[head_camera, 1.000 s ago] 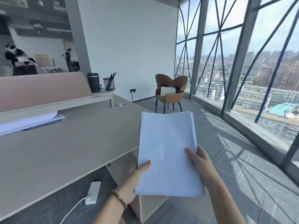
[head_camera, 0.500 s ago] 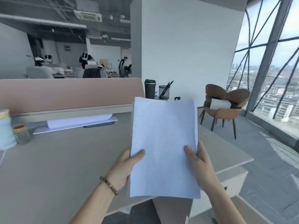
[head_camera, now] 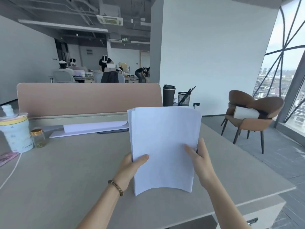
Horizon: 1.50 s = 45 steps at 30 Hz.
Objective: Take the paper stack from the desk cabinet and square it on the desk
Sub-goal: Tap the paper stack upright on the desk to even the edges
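Note:
A white paper stack (head_camera: pixel 163 142) stands nearly upright over the desk (head_camera: pixel 69 176), bowed slightly, with its lower edge at or just above the desktop. My left hand (head_camera: pixel 132 167) grips its left edge, thumb on the front sheet. The right edge is held by my right hand (head_camera: pixel 199 159), fingers on the front. The sheets on the upper left edge are fanned a little out of line. The desk cabinet (head_camera: pixel 257 215) shows only as a corner at the lower right.
On the desk's left stand a white bottle (head_camera: pixel 15 131) and a small glass jar (head_camera: pixel 38 138), with a cable (head_camera: pixel 11 172) nearby. Loose papers (head_camera: pixel 92 128) lie under the divider panel (head_camera: pixel 89 96). A dark tumbler (head_camera: pixel 168 95), pen cup (head_camera: pixel 184 98), brown chair (head_camera: pixel 252 116) stand beyond.
The view swung left from the window side toward the desk. Both hands carried the stack from beside the desk to above it and raised it from tilted flat to nearly upright.

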Each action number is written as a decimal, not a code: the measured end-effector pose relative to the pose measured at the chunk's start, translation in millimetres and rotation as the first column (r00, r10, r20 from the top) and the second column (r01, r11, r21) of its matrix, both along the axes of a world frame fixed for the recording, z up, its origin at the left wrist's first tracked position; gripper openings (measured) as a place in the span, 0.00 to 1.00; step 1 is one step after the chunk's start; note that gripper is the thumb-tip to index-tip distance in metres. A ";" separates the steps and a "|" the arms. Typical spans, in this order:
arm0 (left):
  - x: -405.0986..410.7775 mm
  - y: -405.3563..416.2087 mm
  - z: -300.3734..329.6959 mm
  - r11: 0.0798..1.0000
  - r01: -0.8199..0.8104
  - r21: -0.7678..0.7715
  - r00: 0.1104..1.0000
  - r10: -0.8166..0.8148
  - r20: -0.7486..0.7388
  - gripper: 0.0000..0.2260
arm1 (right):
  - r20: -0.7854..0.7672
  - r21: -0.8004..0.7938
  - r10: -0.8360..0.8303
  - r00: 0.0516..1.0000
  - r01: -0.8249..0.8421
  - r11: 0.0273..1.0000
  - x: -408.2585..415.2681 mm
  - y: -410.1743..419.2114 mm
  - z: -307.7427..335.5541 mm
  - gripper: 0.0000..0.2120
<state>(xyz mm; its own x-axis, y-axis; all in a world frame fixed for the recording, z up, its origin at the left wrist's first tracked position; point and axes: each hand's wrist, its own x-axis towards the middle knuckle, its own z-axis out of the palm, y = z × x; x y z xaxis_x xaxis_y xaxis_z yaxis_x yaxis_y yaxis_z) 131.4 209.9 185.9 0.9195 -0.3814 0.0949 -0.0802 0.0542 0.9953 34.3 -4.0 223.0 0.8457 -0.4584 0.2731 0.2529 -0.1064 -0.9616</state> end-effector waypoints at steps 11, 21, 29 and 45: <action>16.3 -22.9 15.0 0.970 -0.164 -0.177 0.986 0.167 -0.001 0.15 | 0.121 -0.101 -0.092 0.988 0.104 0.989 45.5 -4.0 28.3 0.11; 38.3 -34.5 19.8 0.964 -0.187 -0.188 0.971 0.210 0.110 0.14 | 0.191 -0.060 -0.031 0.981 0.044 0.997 55.7 -16.7 25.7 0.12; 41.4 -31.4 -22.9 0.995 -0.100 -0.021 0.994 0.099 -0.045 0.13 | 0.030 0.049 0.093 0.995 -0.094 0.994 53.4 -18.8 -27.0 0.13; 43.6 -37.6 -48.2 0.975 -0.175 0.134 0.984 0.175 0.008 0.07 | -0.134 -0.024 -0.037 0.990 0.034 0.999 58.7 -20.6 -92.1 0.20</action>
